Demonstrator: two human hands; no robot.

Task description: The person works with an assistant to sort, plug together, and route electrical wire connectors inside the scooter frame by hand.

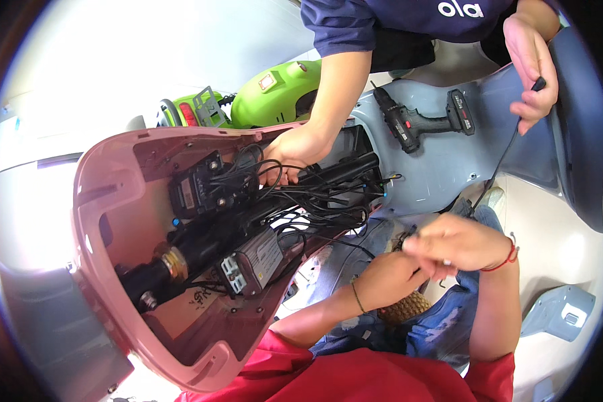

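My left hand [389, 281] is closed at the end of a thin black cable [349, 244] that runs out of the wiring bundle. My right hand [460, 243] is against it, blurred, fingers bent over the left fingertips; what lies between them is hidden. Dark coiled wire [403, 238] shows just beyond my fingers. Left of my hands is a pink scooter body shell [100, 151], open, with a black frame tube [211, 241] inside. A tangle of black cables [321, 206], a black control unit [193, 191] and a metal-cased module with a connector socket [261, 259] lie within.
A co-worker's hand [296, 153] reaches into the shell among the cables; their other hand [530, 75] holds a black cable end. A cordless drill [412, 120] lies on the grey scooter panel [432, 176]. A green scooter [276, 95] stands behind. A grey plastic part [558, 311] rests on the floor.
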